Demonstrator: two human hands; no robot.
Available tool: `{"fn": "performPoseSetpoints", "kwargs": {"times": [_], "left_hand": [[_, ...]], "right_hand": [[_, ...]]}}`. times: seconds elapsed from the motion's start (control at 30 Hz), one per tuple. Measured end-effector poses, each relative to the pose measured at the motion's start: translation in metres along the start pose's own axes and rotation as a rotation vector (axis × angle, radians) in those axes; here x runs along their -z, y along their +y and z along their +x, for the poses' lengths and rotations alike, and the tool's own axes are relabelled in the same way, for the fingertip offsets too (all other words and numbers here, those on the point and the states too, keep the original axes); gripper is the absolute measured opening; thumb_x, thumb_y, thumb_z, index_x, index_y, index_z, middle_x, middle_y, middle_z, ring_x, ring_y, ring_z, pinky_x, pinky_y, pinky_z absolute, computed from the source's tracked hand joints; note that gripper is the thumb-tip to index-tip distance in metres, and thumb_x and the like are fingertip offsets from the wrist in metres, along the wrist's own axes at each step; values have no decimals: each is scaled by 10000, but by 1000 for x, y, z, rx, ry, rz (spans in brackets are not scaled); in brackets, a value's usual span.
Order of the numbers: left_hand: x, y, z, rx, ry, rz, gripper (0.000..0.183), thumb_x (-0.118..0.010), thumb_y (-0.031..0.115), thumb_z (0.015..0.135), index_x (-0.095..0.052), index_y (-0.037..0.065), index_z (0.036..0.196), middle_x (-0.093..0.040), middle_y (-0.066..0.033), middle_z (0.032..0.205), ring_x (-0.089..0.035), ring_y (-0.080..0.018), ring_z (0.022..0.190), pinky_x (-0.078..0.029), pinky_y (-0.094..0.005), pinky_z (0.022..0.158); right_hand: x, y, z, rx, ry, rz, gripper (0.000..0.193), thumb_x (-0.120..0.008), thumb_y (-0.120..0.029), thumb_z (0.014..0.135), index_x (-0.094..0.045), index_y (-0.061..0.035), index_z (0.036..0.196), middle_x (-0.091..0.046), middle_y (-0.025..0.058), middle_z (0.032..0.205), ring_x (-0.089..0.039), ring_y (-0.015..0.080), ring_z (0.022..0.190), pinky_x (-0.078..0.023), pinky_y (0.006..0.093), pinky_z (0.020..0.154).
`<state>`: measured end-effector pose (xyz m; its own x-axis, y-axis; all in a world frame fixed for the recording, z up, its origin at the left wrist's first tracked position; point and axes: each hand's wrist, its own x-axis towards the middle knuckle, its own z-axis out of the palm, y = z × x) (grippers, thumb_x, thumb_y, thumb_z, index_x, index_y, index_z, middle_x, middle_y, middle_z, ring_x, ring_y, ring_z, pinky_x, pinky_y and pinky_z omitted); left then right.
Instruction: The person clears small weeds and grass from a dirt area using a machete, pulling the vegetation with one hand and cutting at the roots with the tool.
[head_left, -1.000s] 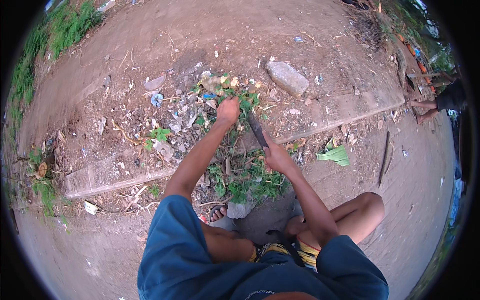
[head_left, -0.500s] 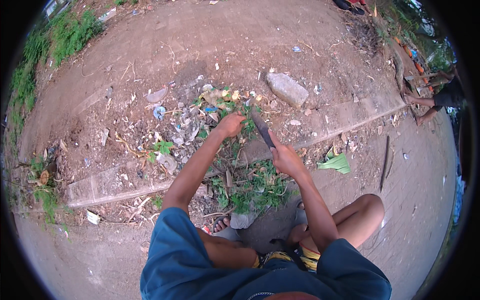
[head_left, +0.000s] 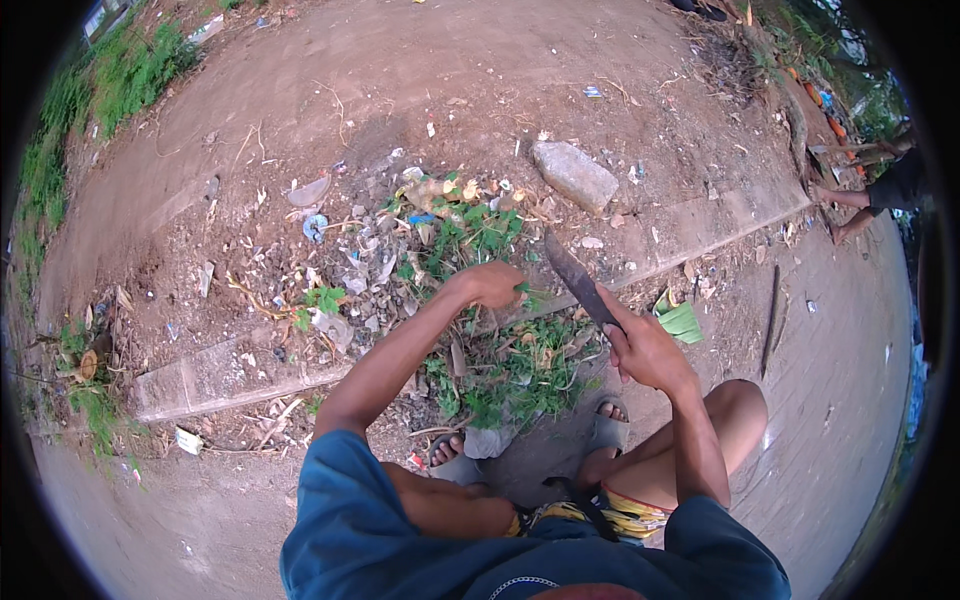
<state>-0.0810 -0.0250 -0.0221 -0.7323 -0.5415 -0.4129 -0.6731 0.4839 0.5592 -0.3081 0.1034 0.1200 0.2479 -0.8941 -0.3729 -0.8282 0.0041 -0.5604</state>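
Observation:
My right hand [head_left: 648, 348] is wrapped round the handle of a machete [head_left: 578, 282], whose dark, worn blade points up and to the left, off the ground. Left of the blade, my left hand [head_left: 494, 285] is closed, with green weeds [head_left: 528, 294] showing at its fingertips. Leafy weeds [head_left: 487, 232] stand just beyond that hand, beside a cut stump [head_left: 432, 193] with pale ends. Between my feet and the left hand lies a heap of loose green weeds [head_left: 525, 375] across the kerb.
A large pale stone [head_left: 576, 176] lies beyond the blade. The concrete kerb [head_left: 240, 378] crosses the ground, with litter and rubble [head_left: 365, 270] along it. A dark stick [head_left: 770, 322] and a torn green leaf [head_left: 682, 320] lie at right. Another person's legs [head_left: 850, 212] show at far right.
My left hand has drawn back toward me and slightly right, away from the stump. The machete has swung right and nearer to me, away from the weeds.

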Motion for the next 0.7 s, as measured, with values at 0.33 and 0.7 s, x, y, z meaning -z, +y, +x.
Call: {"fn": "performPoseSetpoints", "kwargs": {"times": [0.33, 0.7], "left_hand": [[38, 1, -22, 319, 120, 200, 648, -533, 399, 940, -426, -107, 1331, -397, -307, 1418, -428, -416, 1296, -354, -443, 1093], [-7, -103, 57, 400, 661, 333, 402, -538, 158, 890, -522, 17, 1266, -573, -207, 1252, -571, -377, 1129, -468, -480, 937]], "right_hand": [[81, 14, -50, 37, 202, -205, 572, -464, -129, 974, -266, -156, 1510, -562, 125, 515, -597, 271, 469, -512, 404, 544], [84, 27, -59, 72, 177, 86, 590, -435, -72, 948, -235, -66, 1504, -591, 147, 531, -627, 278, 493, -538, 412, 610]]}}
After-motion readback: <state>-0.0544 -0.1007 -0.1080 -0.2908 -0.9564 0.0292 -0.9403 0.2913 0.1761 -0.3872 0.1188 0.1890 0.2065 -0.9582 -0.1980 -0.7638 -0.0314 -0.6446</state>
